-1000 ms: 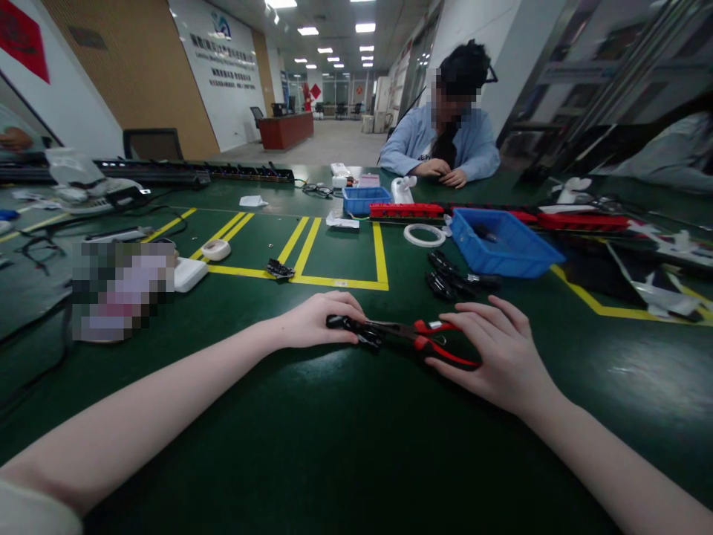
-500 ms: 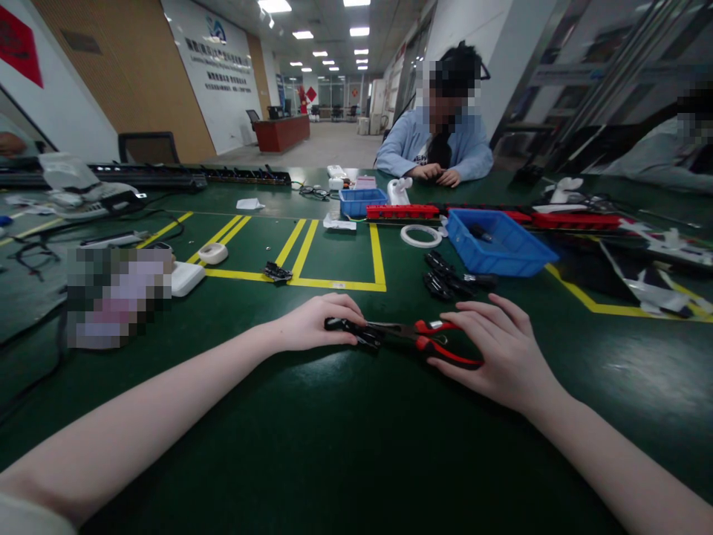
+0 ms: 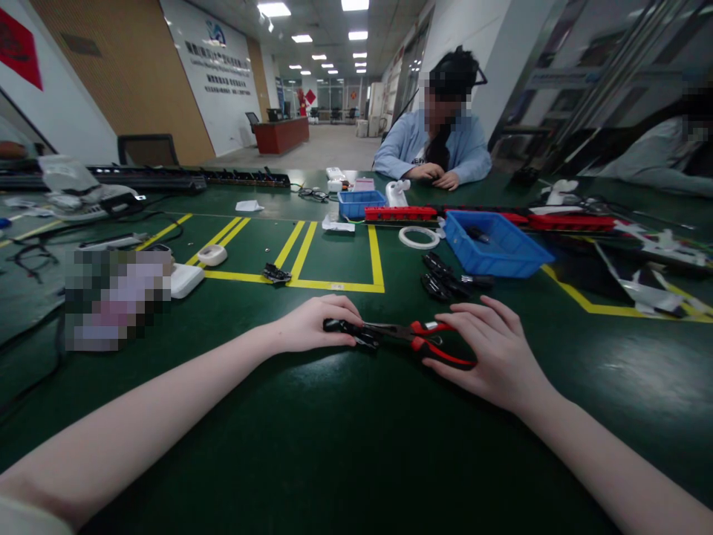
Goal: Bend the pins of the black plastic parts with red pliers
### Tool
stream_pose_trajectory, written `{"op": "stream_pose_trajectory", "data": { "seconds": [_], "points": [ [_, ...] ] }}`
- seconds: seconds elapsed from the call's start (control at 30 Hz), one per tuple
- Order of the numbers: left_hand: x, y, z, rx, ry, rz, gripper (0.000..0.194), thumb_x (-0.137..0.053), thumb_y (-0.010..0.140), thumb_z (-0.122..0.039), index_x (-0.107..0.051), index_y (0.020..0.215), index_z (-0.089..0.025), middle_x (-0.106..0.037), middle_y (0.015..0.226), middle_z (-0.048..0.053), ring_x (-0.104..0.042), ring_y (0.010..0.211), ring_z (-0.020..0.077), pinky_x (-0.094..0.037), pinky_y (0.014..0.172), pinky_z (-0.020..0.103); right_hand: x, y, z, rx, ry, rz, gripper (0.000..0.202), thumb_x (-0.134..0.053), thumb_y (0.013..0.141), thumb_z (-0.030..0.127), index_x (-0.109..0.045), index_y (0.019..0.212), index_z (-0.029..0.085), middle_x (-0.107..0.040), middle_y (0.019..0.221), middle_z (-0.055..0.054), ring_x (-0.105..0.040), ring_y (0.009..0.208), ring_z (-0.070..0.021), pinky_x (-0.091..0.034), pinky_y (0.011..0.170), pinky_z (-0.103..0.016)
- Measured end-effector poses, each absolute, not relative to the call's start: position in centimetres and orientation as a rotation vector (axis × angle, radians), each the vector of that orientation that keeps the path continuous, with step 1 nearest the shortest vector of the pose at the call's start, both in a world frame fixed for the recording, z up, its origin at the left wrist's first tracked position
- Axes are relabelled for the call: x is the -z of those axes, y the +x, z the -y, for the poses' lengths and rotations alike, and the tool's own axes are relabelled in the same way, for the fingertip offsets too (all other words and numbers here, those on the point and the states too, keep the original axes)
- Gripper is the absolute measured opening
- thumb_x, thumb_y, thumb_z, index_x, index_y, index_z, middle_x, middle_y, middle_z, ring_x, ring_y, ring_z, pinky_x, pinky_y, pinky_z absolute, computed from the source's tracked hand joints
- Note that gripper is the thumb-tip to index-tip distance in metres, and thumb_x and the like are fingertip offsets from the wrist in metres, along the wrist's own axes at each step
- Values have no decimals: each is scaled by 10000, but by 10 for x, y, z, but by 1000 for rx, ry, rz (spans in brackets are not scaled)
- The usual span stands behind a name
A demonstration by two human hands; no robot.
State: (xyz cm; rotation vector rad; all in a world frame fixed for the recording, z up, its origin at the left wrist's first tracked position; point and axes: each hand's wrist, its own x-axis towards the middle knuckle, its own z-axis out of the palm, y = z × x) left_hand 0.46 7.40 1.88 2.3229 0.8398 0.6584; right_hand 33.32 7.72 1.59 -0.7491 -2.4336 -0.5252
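Green tabletop (image 3: 334, 461), mid-view: your left hand (image 3: 317, 321) pinches the glossy black part (image 3: 365, 339), likely steadying it for the red-handled long-nose pliers (image 3: 419, 344) your right hand (image 3: 490, 349) grasps at its three o'clock.

shirt (image 3: 419, 159): "NEW" faintly read | wall sign (image 3: 223, 78): lettering blurred, cannot be read | red poster (image 3: 18, 46): mark not legible
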Motion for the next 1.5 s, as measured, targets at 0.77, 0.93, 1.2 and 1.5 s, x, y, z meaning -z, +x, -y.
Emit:
{"op": "stream_pose_trajectory", "data": {
  "seconds": [0.77,0.93,1.2,1.5],
  "points": [
    [-18,5,-73,-650,2332,-883,242,-688,889,-283,-693,1116,-198,-641,1155,62,-607,1064,198,-494,935,366,-17,332,-77,577,-740,2410,468,-673,829,495,-602,1116,133,-724,1010,-146,-656,1025,-318,-410,1022,-530],
    [-19,5,-72,-625,2338,-896,244,-673,899,-293,-689,1125,-204,-640,1161,60,-602,1078,203,-491,941,374,-17,332,-77,556,-733,2425,459,-672,828,497,-610,1096,129,-728,998,-143,-663,1004,-313,-423,1008,-532],
    [-20,5,-72,-611,2350,-904,248,-666,902,-298,-685,1129,-201,-637,1163,59,-597,1083,203,-490,933,375,-17,333,-75,515,-754,2429,479,-685,812,502,-618,1097,123,-727,1011,-147,-661,1011,-319,-412,1019,-544],
    [-20,5,-72,-597,2376,-912,237,-648,916,-302,-681,1129,-202,-637,1172,64,-593,1087,208,-485,940,380,-17,334,-77,337,-875,2477,436,-685,794,499,-650,1071,164,-733,983,-113,-674,943,-306,-423,999,-560]
  ]
}}
